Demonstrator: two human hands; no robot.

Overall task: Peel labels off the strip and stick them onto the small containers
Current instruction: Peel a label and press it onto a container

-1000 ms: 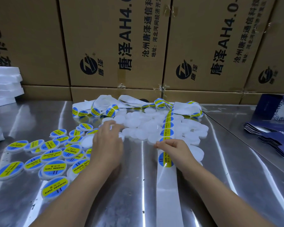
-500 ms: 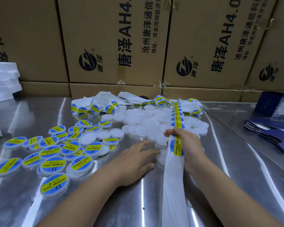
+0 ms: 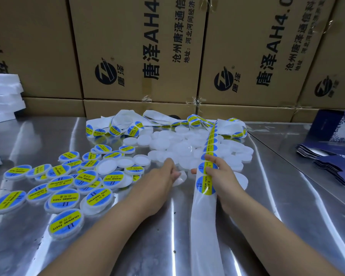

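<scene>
A: Nearest first. What is seen?
B: A shiny steel table (image 3: 131,246) is seen from bottom to mid frame. A white backing strip with round blue-and-yellow labels (image 3: 204,208) is laid on it from 6 o'clock up toward 1 o'clock.
A: Right hand?
B: The right hand (image 3: 223,176) is placed on the strip just right of centre. Its fingers (image 3: 214,162) are curled across it, close together. The strip is gripped and one label is partly covered.
A: Left hand?
B: The left hand (image 3: 159,182) is seen just beside, at 9 o'clock of the strip. The fingers are held together, tips on a plain white round plastic container (image 3: 180,176). Pinched or only touched: cannot be told.
A: Done ones?
B: Labelled round containers (image 3: 66,198) are spread at 8 to 9 o'clock, labels up.
A: Further back?
B: A pile of unlabelled white containers (image 3: 177,146) is heaped at 12 o'clock of the hands and crossed by the strip. Loose coils of strip (image 3: 126,124) are seen behind it. White foam slabs (image 3: 2,96) are stacked at 10 o'clock. Dark blue folded cartons (image 3: 333,164) are laid at 3 o'clock. Brown printed cardboard boxes (image 3: 137,46) are lined along 12 o'clock.
</scene>
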